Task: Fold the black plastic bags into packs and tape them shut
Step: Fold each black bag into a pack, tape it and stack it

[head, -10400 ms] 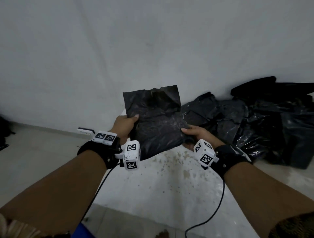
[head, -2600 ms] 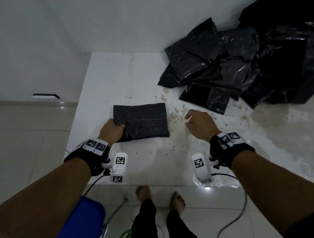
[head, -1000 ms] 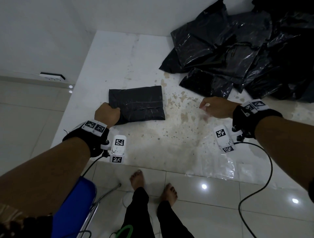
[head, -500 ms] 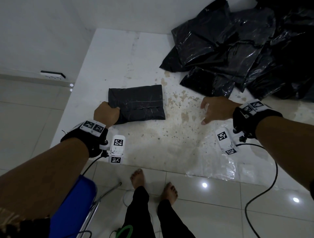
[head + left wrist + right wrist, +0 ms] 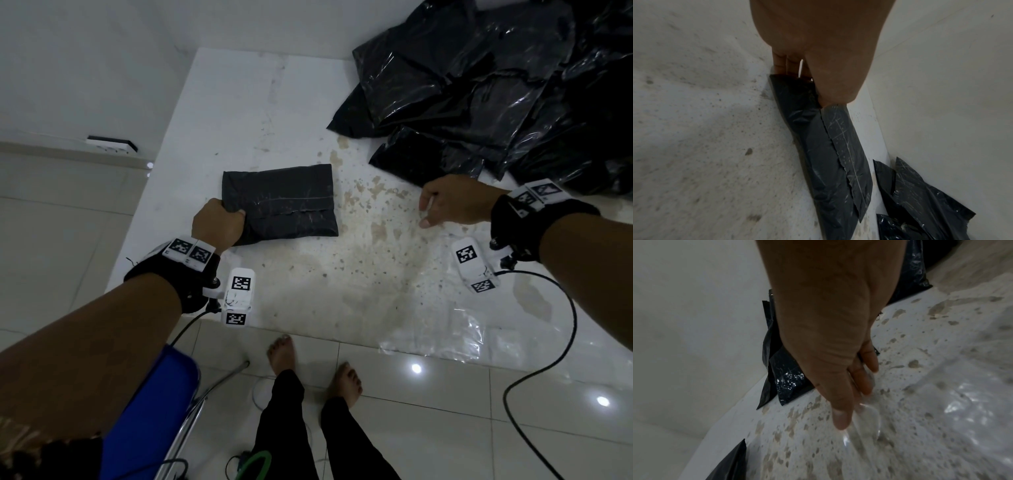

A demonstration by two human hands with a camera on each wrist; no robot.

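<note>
Fingers (image 5: 236, 214) of the left hand (image 5: 217, 224) are curled tight round the near-left corner of the folded pack (image 5: 279, 204), pinning it flat on the tabletop (image 5: 239, 102) so the fold cannot spring open. Over on the other side, the right hand (image 5: 452, 204) hovers low over the stained surface, well apart from the pack, fingers loosely bent; in the right wrist view something clear and glossy lies beneath the fingertips (image 5: 840, 418), most likely a strip of tape (image 5: 865, 423), but whether it is pinched or merely touched I cannot tell

Folding looks done for this one, so the taping step is in hand. Next the right hand must carry the strip across to the overlapping flap and press it down over the seam while the left keeps its hold

Counted: one finished fold under the hand, one heap of loose black bags (image 5: 479, 85) at the far right of the tabletop, too tangled to number singly. One sheet of clear plastic (image 5: 445, 325) drapes the near edge
</note>
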